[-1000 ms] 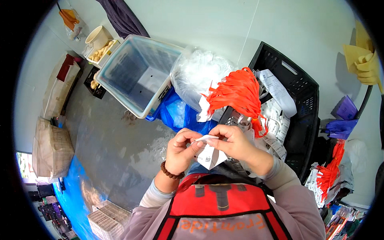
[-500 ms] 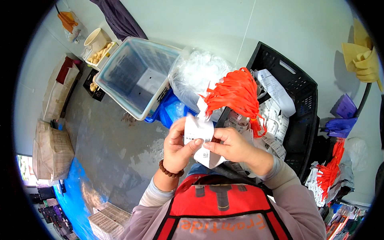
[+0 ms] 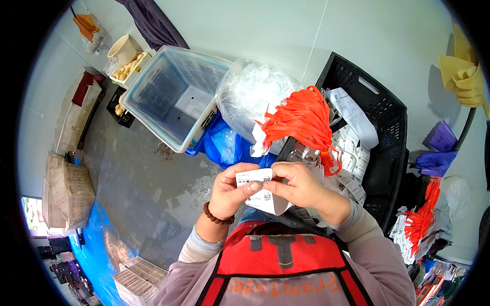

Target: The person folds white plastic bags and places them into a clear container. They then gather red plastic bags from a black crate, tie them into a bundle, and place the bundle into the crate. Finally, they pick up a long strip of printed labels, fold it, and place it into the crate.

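- A white paper strip (image 3: 263, 202) with black print is being held up in front of the red apron (image 3: 283, 255), near the middle, between two bare hands
- Its left side is being pinched by the thumb and fingers of the left hand (image 3: 230, 191), and brown beads (image 3: 218, 215) are being worn on that wrist
- Its right side is being pinched by the thumb and fingers of the right hand (image 3: 300, 184)
- The near end of the strip is being left curled under the right hand
- A bunch of red ribbons (image 3: 303, 120) is being held up by the black crate (image 3: 395, 125), farther off and a bit right of the hands
- More paper strips (image 3: 352, 109) are being kept in that crate, on the right
- A blue bag (image 3: 223, 145) is being kept far of the left hand, beside a big tub (image 3: 163, 81)
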### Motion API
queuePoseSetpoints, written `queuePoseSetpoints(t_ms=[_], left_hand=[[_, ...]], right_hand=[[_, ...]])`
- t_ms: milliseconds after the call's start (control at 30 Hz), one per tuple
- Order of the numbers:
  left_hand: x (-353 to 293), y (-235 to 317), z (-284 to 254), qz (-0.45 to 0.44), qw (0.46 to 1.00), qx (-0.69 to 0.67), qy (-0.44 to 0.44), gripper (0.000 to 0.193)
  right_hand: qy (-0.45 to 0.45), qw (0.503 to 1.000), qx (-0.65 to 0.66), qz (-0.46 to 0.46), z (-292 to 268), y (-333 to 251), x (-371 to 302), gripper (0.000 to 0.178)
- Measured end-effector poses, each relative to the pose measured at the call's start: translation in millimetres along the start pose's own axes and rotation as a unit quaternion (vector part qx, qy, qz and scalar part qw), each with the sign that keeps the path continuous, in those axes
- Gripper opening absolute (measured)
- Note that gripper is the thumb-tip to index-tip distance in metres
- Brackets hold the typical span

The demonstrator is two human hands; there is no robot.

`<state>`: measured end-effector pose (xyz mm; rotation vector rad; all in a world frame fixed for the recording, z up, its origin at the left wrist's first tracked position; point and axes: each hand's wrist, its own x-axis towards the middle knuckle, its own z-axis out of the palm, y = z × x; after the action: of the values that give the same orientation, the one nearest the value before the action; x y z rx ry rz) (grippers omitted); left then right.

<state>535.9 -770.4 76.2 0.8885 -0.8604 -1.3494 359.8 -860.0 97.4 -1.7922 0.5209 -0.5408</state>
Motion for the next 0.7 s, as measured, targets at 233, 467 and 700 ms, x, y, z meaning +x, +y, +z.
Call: queuePoseSetpoints(t_ms=[233,467,700], left_hand=[[-3.7,-3.8,-7.8,0.02,0.991,0.12,0.062,0.013],[-8.7,-13.0,-6.8,-0.067,0.993,-0.042,0.087,0.017],[-8.7,-16.5,-0.4,-0.08,0.989,-0.082,0.092,0.013]], right_hand=[[0.086,0.992,-0.088,-0.037,-16.2,6.0,11.0,0.015],[0.125,0.803,-0.578,-0.079,-36.5,42.5,77.6,0.014],[0.147,0.85,-0.501,-0.069,-38.6,43.0,86.7,0.014]])
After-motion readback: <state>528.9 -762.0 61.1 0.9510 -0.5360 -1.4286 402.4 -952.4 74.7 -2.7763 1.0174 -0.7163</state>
